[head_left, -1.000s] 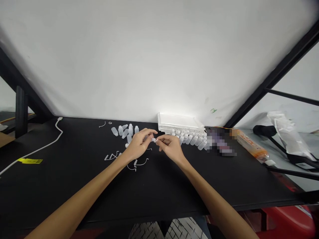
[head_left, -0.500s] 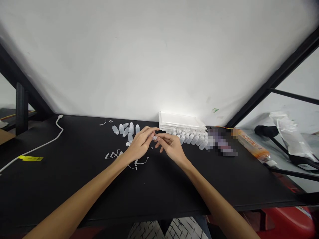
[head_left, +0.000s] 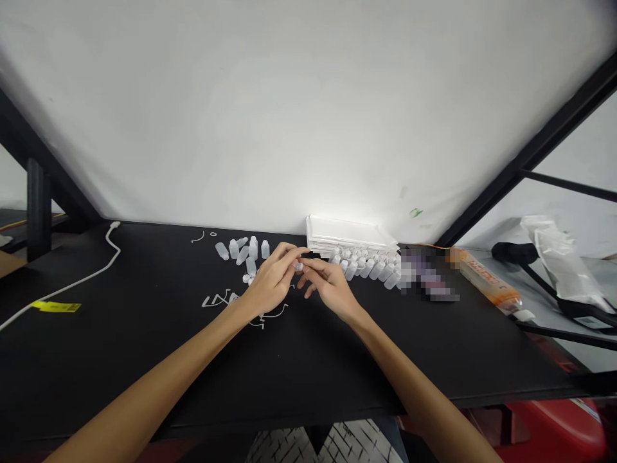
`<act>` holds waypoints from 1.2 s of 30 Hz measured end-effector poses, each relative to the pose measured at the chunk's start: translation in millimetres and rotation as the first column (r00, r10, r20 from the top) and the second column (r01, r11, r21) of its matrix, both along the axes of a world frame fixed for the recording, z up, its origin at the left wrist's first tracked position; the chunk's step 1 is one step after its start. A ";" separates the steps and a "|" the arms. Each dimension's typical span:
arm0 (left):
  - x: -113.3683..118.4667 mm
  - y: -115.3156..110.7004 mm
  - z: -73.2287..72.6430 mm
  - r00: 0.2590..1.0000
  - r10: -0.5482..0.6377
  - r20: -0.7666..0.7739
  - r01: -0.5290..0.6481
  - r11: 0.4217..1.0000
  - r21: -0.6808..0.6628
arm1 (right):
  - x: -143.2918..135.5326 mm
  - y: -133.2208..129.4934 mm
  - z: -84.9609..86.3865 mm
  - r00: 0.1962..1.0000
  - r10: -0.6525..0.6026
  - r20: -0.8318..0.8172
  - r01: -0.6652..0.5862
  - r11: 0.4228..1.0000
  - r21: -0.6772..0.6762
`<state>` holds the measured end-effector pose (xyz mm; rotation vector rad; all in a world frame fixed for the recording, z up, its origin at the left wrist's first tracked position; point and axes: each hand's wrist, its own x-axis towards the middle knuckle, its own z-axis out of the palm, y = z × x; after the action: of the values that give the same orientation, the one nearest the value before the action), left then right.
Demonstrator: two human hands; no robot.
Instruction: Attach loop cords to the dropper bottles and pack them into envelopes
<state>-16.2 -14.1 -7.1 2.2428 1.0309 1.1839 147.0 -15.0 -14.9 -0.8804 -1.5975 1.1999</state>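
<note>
My left hand (head_left: 274,283) and my right hand (head_left: 331,289) meet over the black table. Their fingertips pinch a small white plastic cap (head_left: 299,266) between them; fingers cover most of it. To the left of my left hand, several small translucent dropper bottles (head_left: 253,247) stand or lie, one beside a loose white cap (head_left: 247,278). Thin bent white plastic pieces (head_left: 276,314) are scattered below and left of that hand, which partly covers them. Just past my right hand, capped bottles (head_left: 376,269) are lined up in rows.
A stack of white flat sheets or packets (head_left: 349,231) rests against the wall behind the capped bottles. A blurred-out object (head_left: 429,276) and an orange-clear plastic package (head_left: 489,283) lie at the right. A white cable (head_left: 91,275) with a yellow tag (head_left: 60,307) runs along the left.
My hands stay in nearly the same place, with small finger shifts around the cap. My left fingers have closed slightly further over it. The view has moved a little.
</note>
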 end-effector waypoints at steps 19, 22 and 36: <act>-0.4 -7.5 4.0 0.985 0.012 -0.173 0.016 0.987 0.161 | 3.4 -4.1 16.0 0.995 -0.040 -0.094 0.023 0.985 -0.172; -0.8 -4.9 4.8 0.983 0.022 -0.184 0.007 0.988 0.156 | 5.9 -2.9 17.4 0.987 -0.111 -0.115 0.096 0.987 -0.125; -2.2 1.2 2.3 0.990 -0.042 -0.137 0.038 0.999 -0.036 | 14.8 0.7 21.4 0.986 -0.118 -0.119 0.107 0.989 -0.098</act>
<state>-18.3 -12.9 -4.8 2.3350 1.0435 1.0001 161.7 -14.3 6.5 -0.9229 -1.3840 1.2307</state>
